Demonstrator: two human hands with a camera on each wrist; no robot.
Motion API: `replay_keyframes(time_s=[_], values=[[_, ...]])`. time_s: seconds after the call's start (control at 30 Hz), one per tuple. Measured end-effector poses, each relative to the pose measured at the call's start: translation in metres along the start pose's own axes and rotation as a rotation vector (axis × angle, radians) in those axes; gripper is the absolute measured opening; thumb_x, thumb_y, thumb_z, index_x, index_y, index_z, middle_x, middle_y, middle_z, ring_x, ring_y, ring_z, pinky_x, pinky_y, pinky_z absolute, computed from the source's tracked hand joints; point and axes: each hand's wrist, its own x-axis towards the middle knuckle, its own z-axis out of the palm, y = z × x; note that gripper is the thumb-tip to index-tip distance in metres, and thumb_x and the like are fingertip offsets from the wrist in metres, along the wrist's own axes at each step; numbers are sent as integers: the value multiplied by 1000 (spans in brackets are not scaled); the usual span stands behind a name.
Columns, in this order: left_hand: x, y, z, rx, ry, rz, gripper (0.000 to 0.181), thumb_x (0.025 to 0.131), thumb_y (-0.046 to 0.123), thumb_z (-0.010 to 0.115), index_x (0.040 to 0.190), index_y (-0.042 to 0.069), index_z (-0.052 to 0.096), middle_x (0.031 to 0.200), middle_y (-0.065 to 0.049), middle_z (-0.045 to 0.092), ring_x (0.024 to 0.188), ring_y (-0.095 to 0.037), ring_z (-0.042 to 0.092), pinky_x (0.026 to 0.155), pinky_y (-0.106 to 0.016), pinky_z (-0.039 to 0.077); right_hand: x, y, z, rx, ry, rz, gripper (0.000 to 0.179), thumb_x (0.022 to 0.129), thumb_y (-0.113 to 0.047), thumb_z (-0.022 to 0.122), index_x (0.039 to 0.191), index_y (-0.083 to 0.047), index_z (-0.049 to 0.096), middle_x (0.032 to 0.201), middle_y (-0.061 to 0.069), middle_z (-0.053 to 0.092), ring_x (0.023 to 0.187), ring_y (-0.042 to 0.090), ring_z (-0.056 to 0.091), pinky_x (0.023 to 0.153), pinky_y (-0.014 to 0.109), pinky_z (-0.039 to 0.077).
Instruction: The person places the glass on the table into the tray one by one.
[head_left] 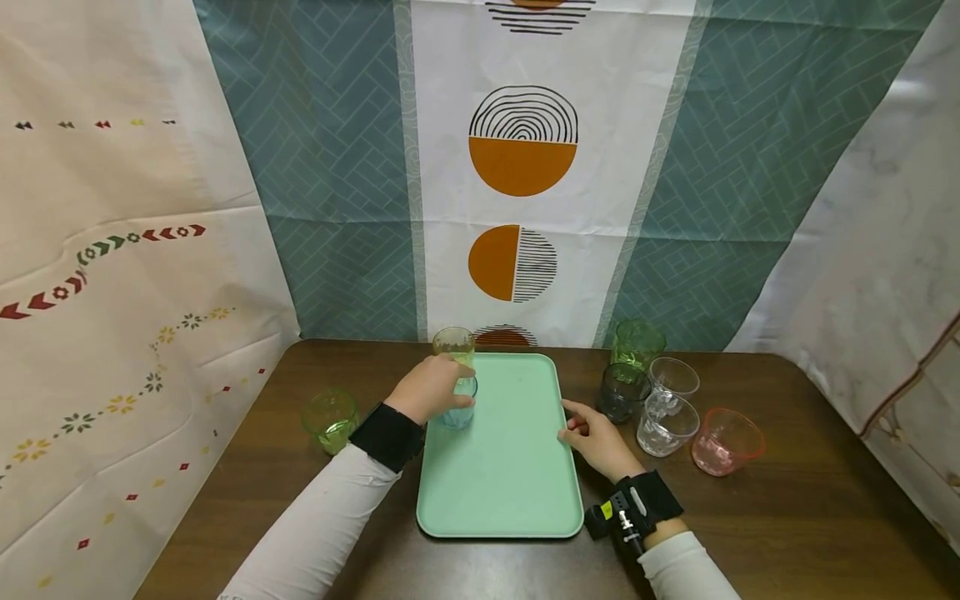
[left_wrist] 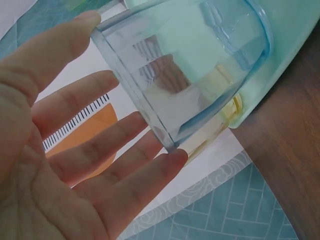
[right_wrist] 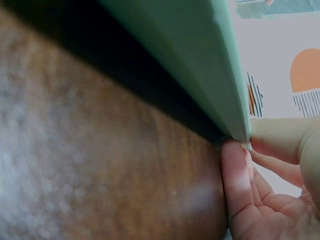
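My left hand (head_left: 437,389) is over the left side of the mint-green tray (head_left: 498,492), its thumb and fingertips at the rim of a light blue glass (head_left: 456,416). In the left wrist view the blue glass (left_wrist: 200,65) stands upright on the tray, spanned at its rim by the thumb and the other fingers. A pale yellow glass (head_left: 453,340) is just behind it, partly hidden by the hand. My right hand (head_left: 602,442) pinches the tray's right edge; in the right wrist view the thumb lies over the rim (right_wrist: 242,120) and a finger is beneath.
Right of the tray stand a green glass (head_left: 637,340), a dark grey glass (head_left: 621,398), two clear glasses (head_left: 673,377) and a pink glass (head_left: 726,446). Another green glass (head_left: 331,419) is on the left. Patterned cloth (head_left: 345,208) hangs behind the brown table (head_left: 810,500).
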Motion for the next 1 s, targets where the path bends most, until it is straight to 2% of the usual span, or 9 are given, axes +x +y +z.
replay_keyframes(time_s=[0.23,0.3,0.47,0.53,1.0], values=[[-1,0,1,34,13,19,46,84,29,73,124,8,65,122,-17,63,114,-35,55,98,-46,49,-2,-2,-1,0,-4,-1,54,91,-10,63,141,-5,45,91,8,54,77,20,48,66,32,42],[-1,0,1,50,19,24,46,84,30,72,125,9,65,121,-17,63,113,-35,56,98,-46,49,-7,-13,-3,7,-5,-3,53,91,-8,63,140,-2,44,91,10,54,77,21,48,66,33,42],[-2,1,3,75,45,40,46,85,30,71,126,11,64,121,-19,62,108,-35,58,94,-45,52,-6,-12,-4,4,3,6,53,90,-8,64,140,-2,45,91,11,54,78,22,49,67,34,43],[-3,0,5,78,50,46,46,85,31,71,126,10,63,120,-19,61,106,-34,59,92,-45,53,-1,0,-1,-4,3,9,54,91,-10,64,141,-6,45,91,8,54,77,20,48,67,33,42],[-6,-2,7,74,42,30,47,89,32,67,130,11,59,125,-20,57,111,-39,55,94,-48,51,0,-1,-1,-11,8,-5,53,91,-10,64,140,-4,46,91,9,55,77,20,49,66,32,43]])
